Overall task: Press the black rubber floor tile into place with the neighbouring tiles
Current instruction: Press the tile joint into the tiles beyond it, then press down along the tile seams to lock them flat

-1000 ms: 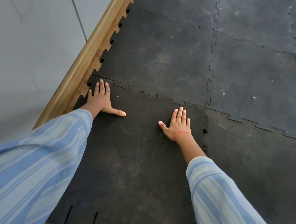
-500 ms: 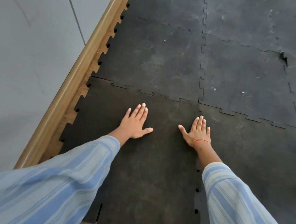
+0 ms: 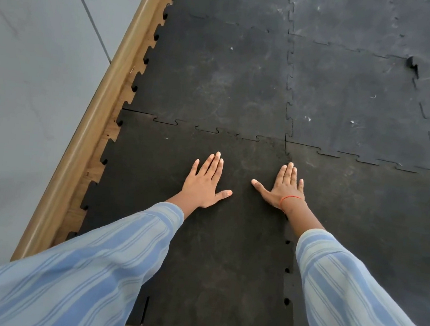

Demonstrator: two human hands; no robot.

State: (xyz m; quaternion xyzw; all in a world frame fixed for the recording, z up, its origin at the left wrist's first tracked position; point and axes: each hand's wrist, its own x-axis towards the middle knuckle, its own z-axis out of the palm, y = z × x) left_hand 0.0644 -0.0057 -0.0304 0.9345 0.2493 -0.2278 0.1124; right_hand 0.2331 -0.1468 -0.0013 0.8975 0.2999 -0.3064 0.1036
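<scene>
Both hands, left hand (image 3: 204, 181) and right hand (image 3: 283, 187), lie flat, fingers extended, holding nothing. They press the black rubber floor tile (image 3: 220, 256) near its far seam.

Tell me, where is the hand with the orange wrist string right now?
That is the right hand, lying flat near the right edge of the black rubber tile, close to the seam with the neighbouring tile, with the left hand beside it.

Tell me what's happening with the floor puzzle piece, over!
Left hand and right hand flat, open, on the black tile. Far seam looks mostly locked; small gaps show along right seam. Nothing in the way.
</scene>
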